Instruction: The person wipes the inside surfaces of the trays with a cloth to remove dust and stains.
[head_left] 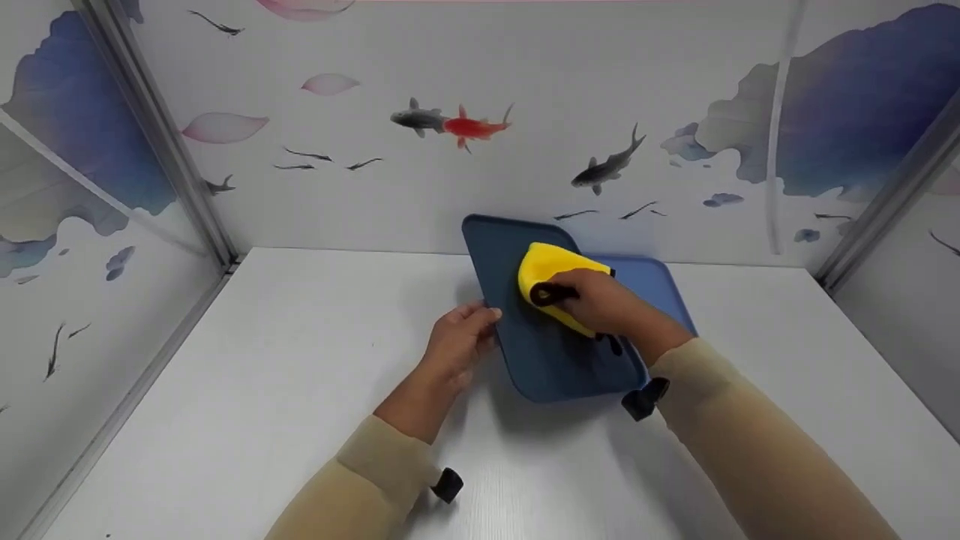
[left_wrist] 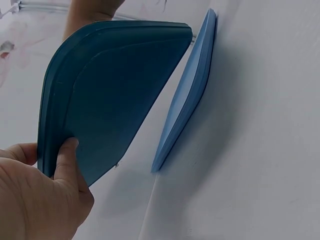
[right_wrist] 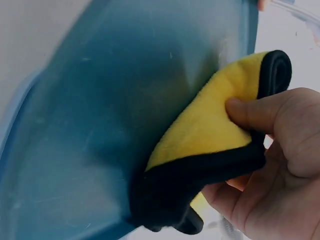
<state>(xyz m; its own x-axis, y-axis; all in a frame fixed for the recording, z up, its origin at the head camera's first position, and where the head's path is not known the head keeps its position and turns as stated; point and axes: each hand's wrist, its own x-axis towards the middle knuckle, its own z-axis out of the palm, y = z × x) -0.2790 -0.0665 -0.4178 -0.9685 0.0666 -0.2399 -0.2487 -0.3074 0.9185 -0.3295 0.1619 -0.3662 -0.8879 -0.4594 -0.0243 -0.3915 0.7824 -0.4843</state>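
Note:
My left hand (head_left: 459,339) grips the left edge of a dark teal tray (head_left: 501,251), thumb on one face and fingers on the other. The tray is lifted off the table and tilted. A folded yellow towel with black edging (head_left: 551,261) lies against the tray's inner face. My right hand (head_left: 604,301) pinches this towel, thumb on the yellow side (right_wrist: 200,127). In the left wrist view the underside of the teal tray (left_wrist: 115,100) faces the camera, and the right hand is hidden behind it.
A lighter blue tray (head_left: 660,281) lies behind and to the right, partly covered by the raised one. The white table (head_left: 262,375) meets printed panels (head_left: 337,202) at the back and sides. Metal posts (head_left: 165,142) stand at the rear corners.

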